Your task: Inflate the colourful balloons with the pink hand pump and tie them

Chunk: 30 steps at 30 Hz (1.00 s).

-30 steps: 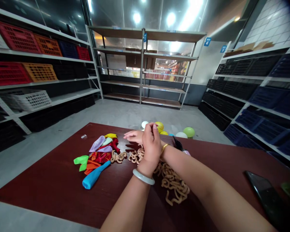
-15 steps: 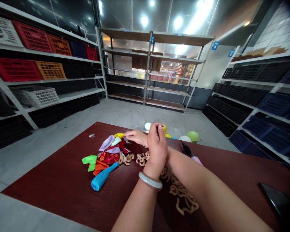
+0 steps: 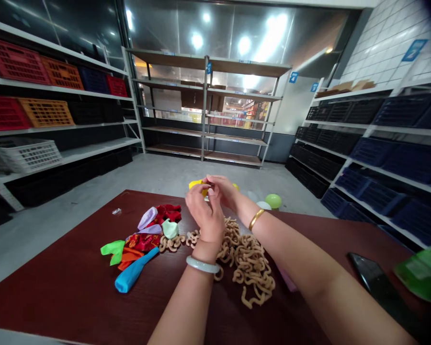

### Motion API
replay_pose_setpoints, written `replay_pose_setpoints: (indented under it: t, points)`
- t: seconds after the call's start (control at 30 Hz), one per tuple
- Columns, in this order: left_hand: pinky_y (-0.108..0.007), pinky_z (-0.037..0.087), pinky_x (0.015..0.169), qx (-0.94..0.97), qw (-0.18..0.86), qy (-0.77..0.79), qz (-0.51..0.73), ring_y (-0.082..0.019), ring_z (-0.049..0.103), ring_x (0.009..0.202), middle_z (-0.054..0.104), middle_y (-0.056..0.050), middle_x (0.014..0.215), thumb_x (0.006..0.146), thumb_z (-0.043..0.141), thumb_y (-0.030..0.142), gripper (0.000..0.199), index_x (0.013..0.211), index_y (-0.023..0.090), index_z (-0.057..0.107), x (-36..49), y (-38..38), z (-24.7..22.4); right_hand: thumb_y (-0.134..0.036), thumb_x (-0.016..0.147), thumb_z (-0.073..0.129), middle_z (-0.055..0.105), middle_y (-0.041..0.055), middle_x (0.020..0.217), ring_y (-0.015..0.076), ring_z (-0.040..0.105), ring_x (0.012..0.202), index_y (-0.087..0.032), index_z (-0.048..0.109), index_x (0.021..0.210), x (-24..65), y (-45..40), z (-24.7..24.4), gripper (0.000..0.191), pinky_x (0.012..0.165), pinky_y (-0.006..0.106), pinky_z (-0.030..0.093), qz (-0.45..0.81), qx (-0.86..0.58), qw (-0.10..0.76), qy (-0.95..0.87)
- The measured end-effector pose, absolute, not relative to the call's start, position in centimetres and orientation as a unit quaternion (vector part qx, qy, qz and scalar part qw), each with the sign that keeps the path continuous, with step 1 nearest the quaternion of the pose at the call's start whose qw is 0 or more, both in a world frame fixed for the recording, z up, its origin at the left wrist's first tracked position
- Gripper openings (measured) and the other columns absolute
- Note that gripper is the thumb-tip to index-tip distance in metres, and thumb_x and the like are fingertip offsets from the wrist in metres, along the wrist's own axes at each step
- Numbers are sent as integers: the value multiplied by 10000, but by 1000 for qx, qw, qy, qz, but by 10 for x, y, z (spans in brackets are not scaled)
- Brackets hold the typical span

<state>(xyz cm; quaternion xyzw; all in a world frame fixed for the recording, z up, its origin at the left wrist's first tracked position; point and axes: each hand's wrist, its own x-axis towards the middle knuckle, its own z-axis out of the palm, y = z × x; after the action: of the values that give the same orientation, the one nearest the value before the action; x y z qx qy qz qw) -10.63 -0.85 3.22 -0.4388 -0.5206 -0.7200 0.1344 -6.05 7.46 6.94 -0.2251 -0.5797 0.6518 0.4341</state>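
Note:
My left hand (image 3: 205,206), a pale bangle on its wrist, has its fingers closed at a deflated yellow balloon (image 3: 195,185). Against it, my right hand (image 3: 224,190) with a gold bangle is closed on the same balloon; the fingers partly hide it. Below the hands lies a pile of curly brown pieces (image 3: 253,256) on the dark red table (image 3: 75,268). To the left are limp balloons: a blue one (image 3: 136,271), a bright green one (image 3: 114,251), a mint one (image 3: 170,229), lilac ones (image 3: 147,218) and red patterned ones (image 3: 141,242).
A black phone (image 3: 369,273) lies at the right, beside a blurred green item (image 3: 422,273). A small clear scrap (image 3: 117,211) is near the far left corner. Beyond the table, inflated balloons (image 3: 273,201) sit on the floor. Shelves with crates (image 3: 46,112) stand around.
My right hand has drawn back from the far side of the balloons with the yellow one and met my left hand. The crossed arms have come apart. The view has turned right.

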Motion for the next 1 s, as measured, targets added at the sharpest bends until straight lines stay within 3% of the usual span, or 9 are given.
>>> replay_pose_setpoints:
  t: [0.1, 0.17, 0.33, 0.43, 0.6, 0.67, 0.8, 0.9, 1.0]
  points:
    - [-468, 389, 1034, -409, 142, -554, -712, -283, 534, 1156, 581, -161, 1149, 931, 568, 361, 254, 1097, 170, 544, -107, -2, 29, -436, 643, 836, 662, 4, 711, 145, 612, 659, -178, 656, 747, -31, 83, 73, 331, 640, 273, 508, 676, -216, 419, -567]
    - [-486, 422, 992, -417, 85, -587, -688, -293, 567, 1086, 593, -157, 1099, 866, 653, 396, 336, 1075, 160, 534, -104, 5, 25, -396, 651, 833, 660, -7, 712, 133, 602, 645, -174, 675, 772, -8, 83, 70, 298, 617, 254, 484, 639, -235, 433, -591]
    - [-389, 530, 768, -498, -177, -584, -616, -233, 667, 812, 665, -79, 905, 830, 681, 472, 357, 990, 183, 544, -84, 16, 11, -251, 673, 765, 686, -2, 752, 138, 606, 671, -179, 693, 781, 49, 83, 61, 148, 662, 263, 467, 478, -301, 469, -679]
    - [-365, 556, 724, -474, -316, -543, -617, -228, 690, 813, 689, -94, 912, 762, 773, 461, 446, 1004, 167, 541, -63, 14, 4, -188, 731, 691, 693, 1, 766, 156, 618, 701, -199, 686, 771, 74, 77, 57, 42, 697, 285, 465, 378, -334, 469, -725]
    - [-291, 567, 658, -407, -573, -397, -591, -190, 691, 838, 699, -108, 1017, 744, 804, 468, 516, 1086, 154, 581, -32, 1, -2, -106, 793, 629, 692, 4, 806, 172, 618, 766, -219, 676, 761, 97, 57, 42, 127, 734, 294, 444, 199, -362, 458, -787]
    - [-243, 531, 582, -414, -592, -393, -569, -169, 689, 756, 706, -88, 955, 755, 791, 454, 470, 1058, 149, 601, -27, -1, -5, -96, 834, 602, 695, 19, 844, 181, 623, 811, -211, 676, 801, 106, 50, 38, 140, 761, 298, 448, 150, -349, 445, -811]
    - [-190, 339, 393, -454, -550, -456, -532, -126, 612, 483, 708, -39, 784, 818, 718, 399, 385, 1078, 163, 560, -27, 2, -11, -143, 965, 492, 696, 77, 1015, 206, 619, 934, -188, 680, 1050, 128, 45, 37, 211, 836, 318, 453, 46, -318, 383, -866]
    - [-182, 254, 365, -475, -544, -479, -499, -106, 540, 401, 697, -26, 697, 817, 719, 426, 352, 1000, 178, 551, -30, 2, -11, -143, 997, 440, 684, 96, 1120, 221, 606, 1031, -198, 641, 1209, 144, 49, 41, 297, 902, 335, 444, -12, -312, 325, -893]
    - [-164, 185, 359, -474, -619, -445, -441, -76, 495, 393, 664, -40, 638, 798, 739, 474, 359, 828, 152, 583, -33, -4, -3, -109, 979, 442, 683, 88, 1145, 215, 610, 1052, -216, 643, 1219, 151, 58, 44, 330, 922, 331, 448, -17, -324, 321, -890]
